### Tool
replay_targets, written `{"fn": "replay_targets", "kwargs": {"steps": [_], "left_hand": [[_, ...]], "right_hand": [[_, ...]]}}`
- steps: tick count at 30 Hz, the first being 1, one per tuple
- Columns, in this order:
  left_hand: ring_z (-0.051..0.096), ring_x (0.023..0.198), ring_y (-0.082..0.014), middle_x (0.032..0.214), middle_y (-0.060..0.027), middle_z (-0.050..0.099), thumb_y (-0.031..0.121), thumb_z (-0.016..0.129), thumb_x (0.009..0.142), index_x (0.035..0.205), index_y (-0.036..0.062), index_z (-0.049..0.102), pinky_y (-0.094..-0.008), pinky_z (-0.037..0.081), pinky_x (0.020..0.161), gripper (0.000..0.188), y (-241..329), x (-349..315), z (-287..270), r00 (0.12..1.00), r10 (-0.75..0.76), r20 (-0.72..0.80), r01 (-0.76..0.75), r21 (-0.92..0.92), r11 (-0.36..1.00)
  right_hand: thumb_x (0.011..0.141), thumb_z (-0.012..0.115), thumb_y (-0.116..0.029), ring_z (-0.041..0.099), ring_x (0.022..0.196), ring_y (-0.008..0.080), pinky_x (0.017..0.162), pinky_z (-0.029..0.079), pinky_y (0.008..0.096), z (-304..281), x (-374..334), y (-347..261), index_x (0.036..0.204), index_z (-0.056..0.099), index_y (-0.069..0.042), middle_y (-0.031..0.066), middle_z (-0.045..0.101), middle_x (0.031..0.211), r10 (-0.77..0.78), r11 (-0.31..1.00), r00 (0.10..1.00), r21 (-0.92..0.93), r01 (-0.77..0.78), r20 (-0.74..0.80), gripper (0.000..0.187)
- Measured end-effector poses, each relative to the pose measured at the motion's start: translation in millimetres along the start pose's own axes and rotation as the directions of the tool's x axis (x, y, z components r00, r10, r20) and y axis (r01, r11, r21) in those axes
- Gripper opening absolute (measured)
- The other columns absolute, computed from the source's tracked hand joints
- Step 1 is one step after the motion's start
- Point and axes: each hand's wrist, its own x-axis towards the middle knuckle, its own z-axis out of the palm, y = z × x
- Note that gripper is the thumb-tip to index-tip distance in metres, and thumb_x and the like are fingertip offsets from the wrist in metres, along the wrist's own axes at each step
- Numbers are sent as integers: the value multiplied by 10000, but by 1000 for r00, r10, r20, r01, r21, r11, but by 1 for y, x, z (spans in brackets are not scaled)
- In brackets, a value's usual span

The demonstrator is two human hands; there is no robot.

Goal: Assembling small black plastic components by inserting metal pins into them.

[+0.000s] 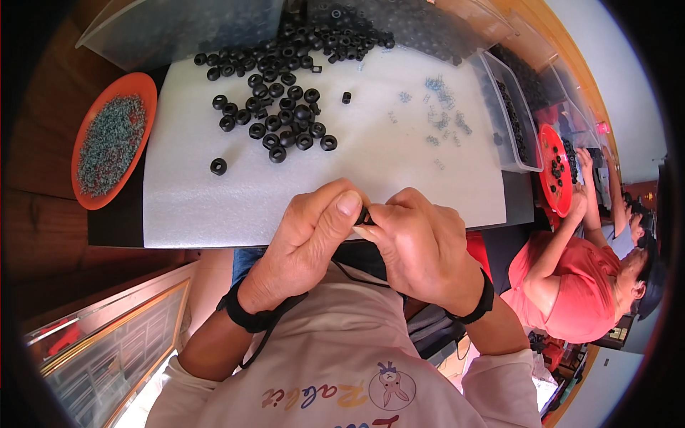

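- From where I stand, both hands meet near the close edge of the white sheet (pixel 207 207), pinching one small black part (pixel 364 215) between them.
- The left hand (pixel 307 232) is closed up, thumb pressed against curled fingers, with the part at its tip.
- The right hand (pixel 424 239) pinches from the other side, thumb and forefinger nearly together; fingers hide most of the part, so I can't tell its full shape or whether a second piece is in there.
- The step in hand, I'd judge, is close fingertip work on that single part, with both hands on it at once.
- The next move calls, to my mind, for light, matched pressure: the part is tiny, the pinch covers it, and it could slip.
- Farther up the sheet lies a loose cluster of black rings (pixel 277 153), with one ring apart to the left and a thicker heap behind.
- Thin springs (pixel 442 96), as they look to me, lie scattered right of the rings.
- An orange plate (pixel 151 108) full of similar fine pieces sits off the left edge.
- Over to the right, a co-worker (pixel 571 285) reaches toward a red plate (pixel 559 203) holding black pieces.
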Motion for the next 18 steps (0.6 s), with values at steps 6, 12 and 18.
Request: {"fn": "replay_targets", "kwargs": {"steps": [6,12,18], "left_hand": [[368,666,-94,681,-30,419,321,395,1005,824,-12,487,-256,378,605,390,4,5,1,1000,-16,20,17,-39,999],[365,696,-73,708,8,419,343,411,1001,834,-1,481,-238,381,622,388,9,5,6,995,-101,4,100,-198,975],[349,685,-81,692,-15,418,323,407,1004,837,-11,481,-233,367,605,380,-1,4,3,996,-79,40,83,-136,987]], "right_hand": [[750,674,-70,515,500,156,414,412,271,-4,2,5,899,533,-3,62,483,695,-28,999,999,-36,29,30,216],[750,718,-275,492,498,147,411,399,267,-10,10,11,831,533,-29,30,441,655,-44,993,999,-104,46,23,318],[710,743,-198,462,477,221,418,373,311,-13,8,11,805,471,-43,79,459,684,-27,988,988,-148,49,149,326]]}}
